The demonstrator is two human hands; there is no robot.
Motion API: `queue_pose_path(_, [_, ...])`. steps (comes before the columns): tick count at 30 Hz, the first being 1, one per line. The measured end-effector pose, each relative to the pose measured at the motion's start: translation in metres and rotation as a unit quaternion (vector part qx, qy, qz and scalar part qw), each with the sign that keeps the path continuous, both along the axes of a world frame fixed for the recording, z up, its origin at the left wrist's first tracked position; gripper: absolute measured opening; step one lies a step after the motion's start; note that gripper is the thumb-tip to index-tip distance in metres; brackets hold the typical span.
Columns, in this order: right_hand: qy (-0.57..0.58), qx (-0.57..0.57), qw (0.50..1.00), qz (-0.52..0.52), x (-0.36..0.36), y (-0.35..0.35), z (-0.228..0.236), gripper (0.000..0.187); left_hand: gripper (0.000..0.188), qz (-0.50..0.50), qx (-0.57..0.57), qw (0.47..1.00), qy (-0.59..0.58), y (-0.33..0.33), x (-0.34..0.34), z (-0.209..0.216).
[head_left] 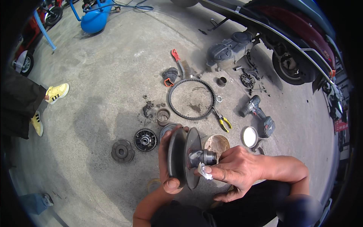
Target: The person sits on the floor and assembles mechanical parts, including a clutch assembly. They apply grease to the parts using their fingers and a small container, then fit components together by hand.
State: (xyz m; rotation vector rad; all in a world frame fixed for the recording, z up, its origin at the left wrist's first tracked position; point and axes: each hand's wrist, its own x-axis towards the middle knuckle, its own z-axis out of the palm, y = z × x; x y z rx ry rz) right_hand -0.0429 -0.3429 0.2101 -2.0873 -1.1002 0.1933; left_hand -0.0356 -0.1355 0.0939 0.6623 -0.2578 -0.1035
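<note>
My left hand (pixel 172 182) is wrapped round the rim of a metal drive pulley (pixel 178 157), held on edge with its two discs upright. The pulley's hub (pixel 204 157) points right and carries whitish smears. My right hand (pixel 242 166) is beside that hub, index finger stretched toward it and thumb apart below. On the index fingertip sits a white lump (pixel 205 171), which looks like grease. Just behind my right hand stands an open round tub (pixel 228 140) with pale brownish contents. Its fingers grip no tool.
Around lie a ribbed drive belt (pixel 172 108), yellow-handled pliers (pixel 225 124), a cordless impact wrench (pixel 258 111), a white lid (pixel 250 137), a coil spring (pixel 163 117), and clutch parts (pixel 145 140). A scooter (pixel 287 64) stands at right, a blue compressor (pixel 93 20) behind. Someone's yellow shoe (pixel 57 93) is left.
</note>
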Motion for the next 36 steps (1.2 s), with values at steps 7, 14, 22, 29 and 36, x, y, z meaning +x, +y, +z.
queue_pose_path(7, [0.187,0.179,0.965,-0.035,-0.001,-0.009,-0.01,0.135,0.125,0.022,0.029,0.998,-0.043,0.0,0.004,0.001])
queue_pose_path(14, [0.152,0.144,0.977,-0.041,0.002,-0.002,-0.015,0.138,0.136,-0.009,0.043,0.999,-0.019,0.006,-0.002,-0.001])
queue_pose_path(22, [0.07,0.052,0.996,-0.028,0.007,0.002,-0.001,0.133,0.131,-0.014,0.022,1.0,-0.018,0.003,-0.002,-0.003])
queue_pose_path(29, [0.011,-0.043,0.998,-0.04,0.0,0.004,0.002,0.117,0.13,-0.053,-0.016,0.998,0.043,0.003,0.0,0.009])
queue_pose_path(36, [-0.082,-0.071,0.994,-0.004,0.002,0.007,0.0,0.105,0.13,-0.06,-0.051,0.991,0.108,0.001,-0.002,0.004])
